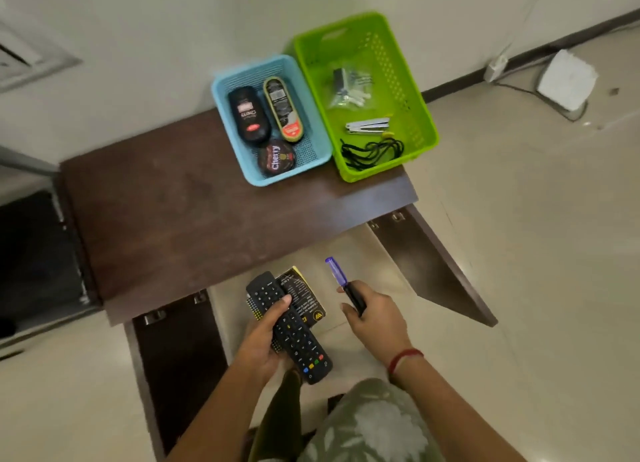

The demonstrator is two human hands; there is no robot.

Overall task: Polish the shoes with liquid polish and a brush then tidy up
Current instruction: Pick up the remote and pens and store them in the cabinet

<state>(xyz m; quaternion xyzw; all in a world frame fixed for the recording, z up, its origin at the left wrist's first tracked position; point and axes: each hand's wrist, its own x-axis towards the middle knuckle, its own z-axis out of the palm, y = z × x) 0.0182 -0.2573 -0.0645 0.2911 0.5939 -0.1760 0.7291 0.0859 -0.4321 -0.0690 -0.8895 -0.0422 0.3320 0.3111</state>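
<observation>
Left hand (pixel 263 340) holds remote (pixel 299 345), right hand (pixel 375 318) pen (pixel 341 279); tin (pixel 276 157) reads "Cherry".

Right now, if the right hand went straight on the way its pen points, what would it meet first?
Probably the front edge of the brown table, then the blue basket. The right hand holds a purple-capped pen aimed that way; depth is unclear, so it might pass above the edge.

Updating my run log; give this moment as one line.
left-hand grip holds remote, packet | right-hand grip holds pen | blue basket: polish bottle, tin inside
</observation>
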